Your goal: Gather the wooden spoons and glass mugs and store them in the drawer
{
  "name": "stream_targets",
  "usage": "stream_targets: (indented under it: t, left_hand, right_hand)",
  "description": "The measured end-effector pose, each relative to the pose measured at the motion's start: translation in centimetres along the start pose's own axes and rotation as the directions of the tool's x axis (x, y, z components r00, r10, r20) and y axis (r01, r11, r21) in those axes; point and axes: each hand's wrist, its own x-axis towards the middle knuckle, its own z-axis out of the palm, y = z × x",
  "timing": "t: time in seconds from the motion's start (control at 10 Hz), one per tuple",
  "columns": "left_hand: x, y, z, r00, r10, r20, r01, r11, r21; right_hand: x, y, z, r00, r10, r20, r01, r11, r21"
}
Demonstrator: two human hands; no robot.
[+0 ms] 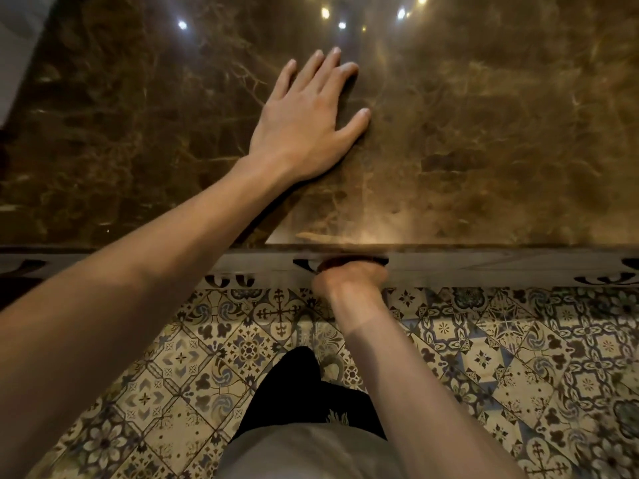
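My left hand (304,122) lies flat, fingers spread, on the brown marble countertop (484,133). Below the counter's front edge runs the dark drawer front (466,267) with carved cut-outs. My right hand (349,274) grips the drawer front at its handle cut-out, fingers curled up into the opening and hidden there. The drawer looks pushed in, flush under the counter edge. No wooden spoons or glass mugs are in view.
Ceiling lights reflect on the glossy marble near the far edge. Patterned floor tiles (518,357) spread below the cabinet. My dark trouser leg and grey shirt fill the lower middle. A pale surface (17,46) shows at the top left corner.
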Motion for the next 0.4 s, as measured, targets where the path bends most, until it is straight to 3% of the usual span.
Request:
stream_targets:
  t: [0.1,0.2,0.3,0.4]
  left_hand:
    - [-0.2,-0.1,0.5,1.0,0.008,0.019,-0.009,1.0,0.018]
    - [0.3,-0.2,0.4,1.0,0.021,-0.01,-0.021,1.0,0.013]
    - [0.4,0.1,0.1,0.999,0.012,-0.03,-0.011,0.999,0.032]
    - [-1.3,0.6,0.3,1.0,-0.008,0.013,0.008,1.0,0.018]
  right_hand:
    - [1.4,0.4,-0.4,1.0,0.03,0.008,-0.031,0.997,0.073]
    - [1.8,0.0,-0.2,0.983,0.128,0.128,-0.163,0.935,0.314]
    - [2.1,-0.4,-1.1,0.98,0.118,0.159,-0.163,0.935,0.315]
    - [0.1,-0.9,-4.8,0.987,0.109,0.114,-0.131,0.971,0.2]
